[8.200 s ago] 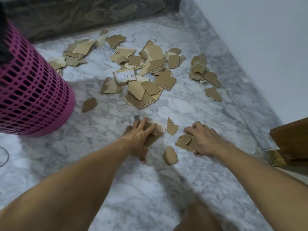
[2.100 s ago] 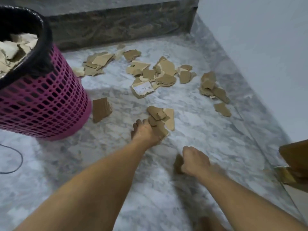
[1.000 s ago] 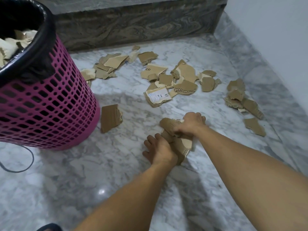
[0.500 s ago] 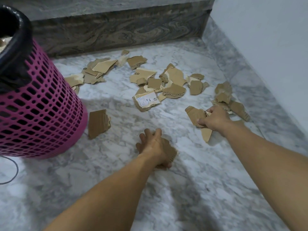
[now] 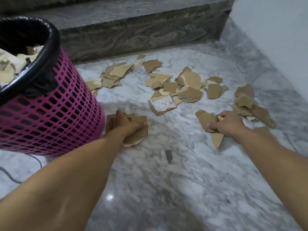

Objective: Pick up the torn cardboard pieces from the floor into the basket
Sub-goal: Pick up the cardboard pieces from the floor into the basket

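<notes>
Your two hands each grip torn cardboard: the left hand (image 5: 129, 125) clutches pieces just beside the one pink basket (image 5: 50, 114), the right hand (image 5: 226, 125) farther right. Roughly twenty loose cardboard pieces (image 5: 188, 84) lie on the floor (image 5: 166, 180) beyond the basket.

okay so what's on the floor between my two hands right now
In the head view, only bare marble floor lies between the left hand and right hand; each grips cardboard pieces. The labelled piece sits just beyond that gap.
</notes>
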The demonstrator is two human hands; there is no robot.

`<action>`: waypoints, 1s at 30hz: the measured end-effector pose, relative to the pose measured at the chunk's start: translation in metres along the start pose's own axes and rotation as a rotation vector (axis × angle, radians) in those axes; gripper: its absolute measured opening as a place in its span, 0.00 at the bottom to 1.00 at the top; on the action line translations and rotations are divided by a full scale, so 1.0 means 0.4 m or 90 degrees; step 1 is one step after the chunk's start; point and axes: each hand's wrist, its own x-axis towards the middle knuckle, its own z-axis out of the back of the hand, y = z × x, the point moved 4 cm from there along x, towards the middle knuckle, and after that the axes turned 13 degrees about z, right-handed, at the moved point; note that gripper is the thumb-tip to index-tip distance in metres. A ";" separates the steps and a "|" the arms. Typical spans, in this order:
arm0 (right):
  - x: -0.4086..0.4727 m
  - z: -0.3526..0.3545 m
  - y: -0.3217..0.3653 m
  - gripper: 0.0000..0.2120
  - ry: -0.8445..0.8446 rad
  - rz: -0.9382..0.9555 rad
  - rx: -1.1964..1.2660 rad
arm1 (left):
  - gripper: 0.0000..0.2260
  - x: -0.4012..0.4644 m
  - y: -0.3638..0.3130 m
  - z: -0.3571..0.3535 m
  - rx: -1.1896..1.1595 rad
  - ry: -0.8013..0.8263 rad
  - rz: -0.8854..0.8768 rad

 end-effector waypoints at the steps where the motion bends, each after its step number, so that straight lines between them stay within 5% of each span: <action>1: 0.002 -0.011 0.011 0.20 0.004 0.005 0.006 | 0.44 0.022 0.007 0.027 -0.003 -0.023 0.024; 9: 0.032 -0.104 0.084 0.19 0.044 0.025 0.025 | 0.48 0.057 0.025 0.010 0.101 -0.057 0.080; 15: 0.072 -0.049 0.068 0.21 0.016 0.012 0.013 | 0.54 0.059 -0.030 -0.009 -0.052 -0.085 0.195; 19: 0.115 0.034 0.037 0.20 -0.016 -0.009 -0.017 | 0.46 0.098 -0.094 -0.036 -0.203 -0.055 0.151; 22: 0.152 0.105 0.002 0.20 -0.046 -0.037 -0.090 | 0.31 0.117 -0.152 -0.055 -0.296 0.016 0.152; 27: 0.226 0.176 -0.096 0.47 -0.058 -0.111 -0.135 | 0.09 0.103 -0.258 -0.097 -0.371 0.225 0.119; 30: 0.292 0.167 -0.193 0.41 -0.021 -0.116 -0.071 | 0.19 0.109 -0.300 -0.135 -0.322 0.166 0.093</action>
